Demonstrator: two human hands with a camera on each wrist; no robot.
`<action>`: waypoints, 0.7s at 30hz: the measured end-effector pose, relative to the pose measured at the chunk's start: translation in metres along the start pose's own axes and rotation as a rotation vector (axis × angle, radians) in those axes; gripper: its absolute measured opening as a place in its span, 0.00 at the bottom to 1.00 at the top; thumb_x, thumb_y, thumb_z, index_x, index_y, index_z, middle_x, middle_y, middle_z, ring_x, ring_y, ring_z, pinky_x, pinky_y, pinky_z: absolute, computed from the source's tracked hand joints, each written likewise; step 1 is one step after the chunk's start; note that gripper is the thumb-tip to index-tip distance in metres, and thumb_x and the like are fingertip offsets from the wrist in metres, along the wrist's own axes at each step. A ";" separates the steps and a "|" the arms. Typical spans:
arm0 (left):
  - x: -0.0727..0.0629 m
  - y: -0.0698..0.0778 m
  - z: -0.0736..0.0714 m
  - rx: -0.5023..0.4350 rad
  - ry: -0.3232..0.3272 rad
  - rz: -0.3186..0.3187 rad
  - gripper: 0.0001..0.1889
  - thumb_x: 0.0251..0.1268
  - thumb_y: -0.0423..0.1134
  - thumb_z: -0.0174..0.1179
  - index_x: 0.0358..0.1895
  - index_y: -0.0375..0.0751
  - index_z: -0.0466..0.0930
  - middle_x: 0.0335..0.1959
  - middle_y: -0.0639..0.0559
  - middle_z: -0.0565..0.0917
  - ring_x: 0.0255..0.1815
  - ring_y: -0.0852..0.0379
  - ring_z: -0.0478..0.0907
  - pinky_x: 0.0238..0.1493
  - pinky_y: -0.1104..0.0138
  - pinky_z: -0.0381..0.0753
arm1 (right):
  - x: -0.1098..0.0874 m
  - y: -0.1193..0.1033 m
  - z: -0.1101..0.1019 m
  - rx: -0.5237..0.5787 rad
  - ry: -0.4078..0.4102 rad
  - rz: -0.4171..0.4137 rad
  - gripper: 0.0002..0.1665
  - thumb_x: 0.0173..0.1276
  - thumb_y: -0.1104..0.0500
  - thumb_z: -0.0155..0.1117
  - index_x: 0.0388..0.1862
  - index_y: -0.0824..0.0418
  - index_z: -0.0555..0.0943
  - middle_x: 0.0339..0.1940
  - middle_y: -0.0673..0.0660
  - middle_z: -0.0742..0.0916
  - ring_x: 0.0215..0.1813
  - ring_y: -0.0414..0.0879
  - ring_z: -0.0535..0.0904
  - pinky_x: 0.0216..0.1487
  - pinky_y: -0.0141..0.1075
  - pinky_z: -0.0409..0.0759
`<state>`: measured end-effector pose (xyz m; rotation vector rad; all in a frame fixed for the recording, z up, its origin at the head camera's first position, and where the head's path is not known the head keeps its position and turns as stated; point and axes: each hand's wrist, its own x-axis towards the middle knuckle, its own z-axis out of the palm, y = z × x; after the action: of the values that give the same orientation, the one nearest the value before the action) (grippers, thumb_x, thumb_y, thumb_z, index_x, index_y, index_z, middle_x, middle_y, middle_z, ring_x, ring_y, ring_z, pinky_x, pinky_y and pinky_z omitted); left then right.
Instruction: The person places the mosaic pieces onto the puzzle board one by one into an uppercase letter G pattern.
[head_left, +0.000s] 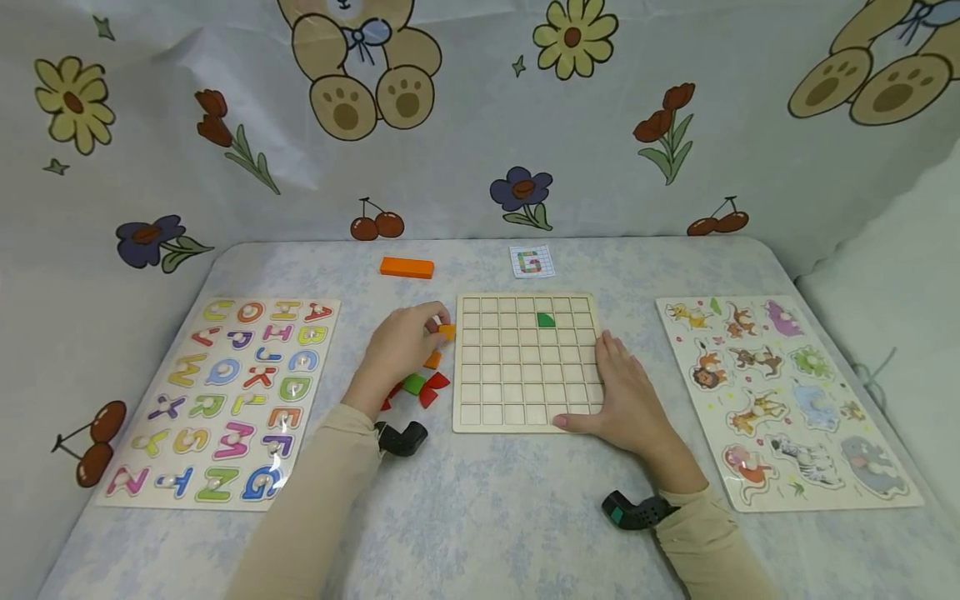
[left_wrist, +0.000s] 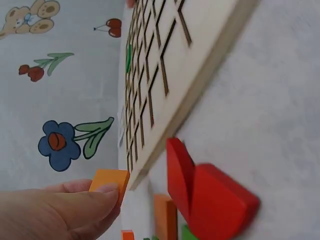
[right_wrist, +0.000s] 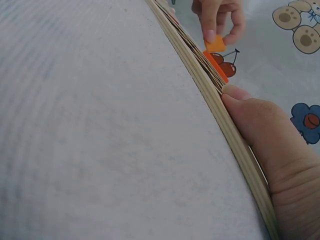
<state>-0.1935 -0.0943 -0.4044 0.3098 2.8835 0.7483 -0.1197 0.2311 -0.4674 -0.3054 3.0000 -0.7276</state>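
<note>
My left hand (head_left: 401, 342) pinches an orange square tile (head_left: 447, 332) between thumb and fingers, just off the left edge of a wooden grid board (head_left: 517, 379). In the left wrist view, the orange tile (left_wrist: 106, 179) is held up near the board's corner. One green quarter-round piece (head_left: 546, 320) lies in a cell toward the back of the grid. My right hand (head_left: 632, 400) rests on the board's right side, fingers straight along that edge and thumb on the near edge. Below the left hand lie red pieces (head_left: 428, 396), a green tile (head_left: 413, 384) and another orange tile (head_left: 432, 360).
Behind the board lie a small card (head_left: 532, 262) with a coloured G on a grid and an orange bar-shaped block (head_left: 407, 267). An alphabet puzzle board (head_left: 251, 400) lies at the left, an animal puzzle board (head_left: 787, 404) at the right. A patterned cloth (head_left: 465, 167) hangs behind the table.
</note>
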 end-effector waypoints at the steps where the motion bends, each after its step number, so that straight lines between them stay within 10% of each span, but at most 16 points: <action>1: 0.001 0.004 0.000 -0.025 0.010 -0.001 0.09 0.68 0.42 0.64 0.48 0.54 0.78 0.41 0.52 0.84 0.35 0.51 0.76 0.34 0.64 0.74 | 0.000 0.000 0.000 0.000 -0.002 0.000 0.87 0.40 0.21 0.72 0.80 0.68 0.40 0.82 0.66 0.47 0.83 0.64 0.42 0.78 0.61 0.46; 12: 0.029 0.054 0.025 -0.163 0.017 0.053 0.08 0.69 0.44 0.63 0.48 0.56 0.79 0.42 0.54 0.85 0.37 0.53 0.78 0.36 0.63 0.75 | 0.000 0.000 0.001 0.006 0.005 0.006 0.86 0.39 0.21 0.73 0.80 0.68 0.41 0.82 0.66 0.48 0.83 0.63 0.42 0.78 0.61 0.46; 21: 0.051 0.064 0.049 -0.219 0.000 0.076 0.08 0.67 0.42 0.65 0.47 0.53 0.80 0.38 0.55 0.85 0.38 0.56 0.79 0.41 0.62 0.77 | -0.001 0.000 0.000 0.010 -0.007 0.011 0.86 0.41 0.22 0.73 0.81 0.67 0.39 0.83 0.65 0.46 0.83 0.62 0.42 0.78 0.61 0.46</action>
<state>-0.2228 -0.0047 -0.4194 0.3933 2.7690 1.0655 -0.1187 0.2315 -0.4671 -0.2896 2.9877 -0.7382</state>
